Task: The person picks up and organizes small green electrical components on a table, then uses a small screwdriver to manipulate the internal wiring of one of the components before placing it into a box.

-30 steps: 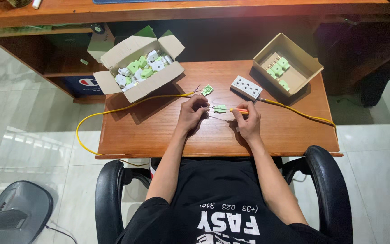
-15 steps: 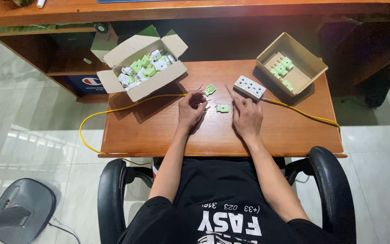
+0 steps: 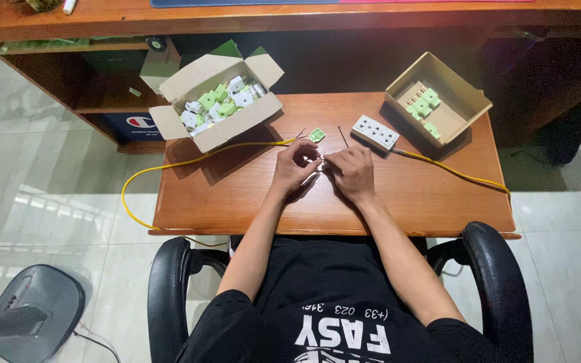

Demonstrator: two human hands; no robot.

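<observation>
Both hands met at mid-counter (image 3: 237, 202): the left hand (image 3: 295, 167) and right hand (image 3: 352, 171) pinched the yellow cable (image 3: 189, 161) end between them, fingers closed narrow, a green plug (image 3: 317, 134) lying just beyond.

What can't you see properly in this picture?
Head view only:
- What the left hand and right hand pinch between them: the fingers cover it.
- The green and white parts in the open box: too small to tell their details.
- The yellow cable: its middle is hidden under the hands.
- The top shelf: cut off by the frame edge.
</observation>
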